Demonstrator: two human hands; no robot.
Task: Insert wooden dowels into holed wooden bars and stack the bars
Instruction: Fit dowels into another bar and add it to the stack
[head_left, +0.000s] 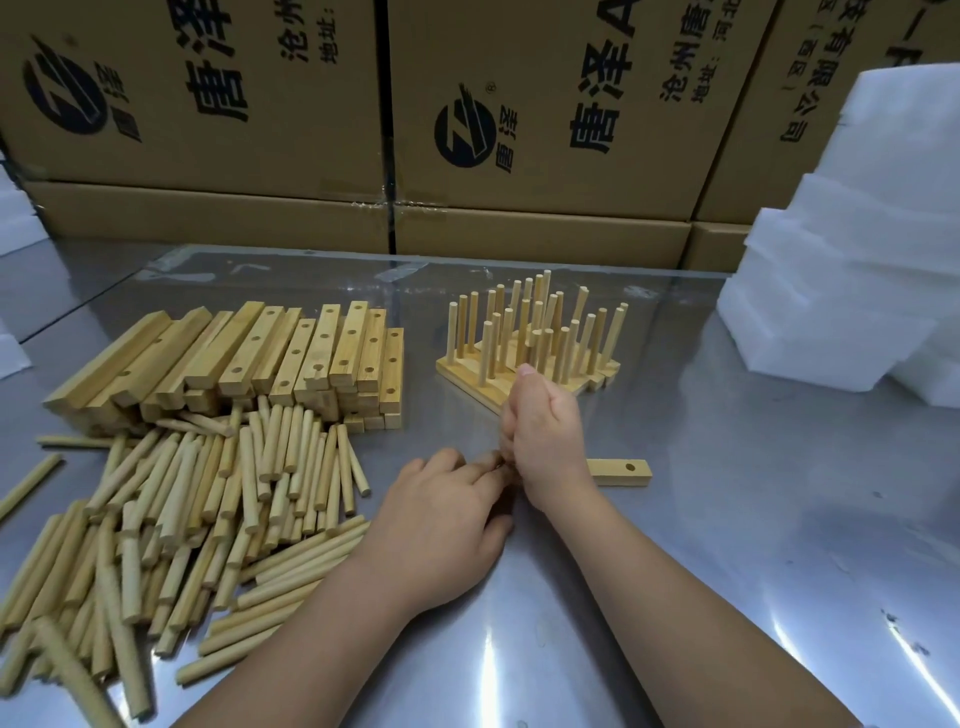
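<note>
A holed wooden bar (621, 472) lies flat on the metal table, its left part hidden behind my hands. My right hand (543, 434) is closed in a fist directly over the bar, thumb on top; the dowel inside it is hidden. My left hand (441, 519) rests on the table with its fingertips at the bar's left end. A loose heap of wooden dowels (208, 519) lies at the left. Behind it is a pile of holed bars (270, 358). Finished bars with upright dowels (535, 338) stand in a group behind my right hand.
Printed cardboard boxes (519, 130) form a wall along the table's far edge. White foam blocks (852, 260) are stacked at the right. A single dowel (28, 483) lies apart near the left edge. Bare metal table (753, 545) shows at the right.
</note>
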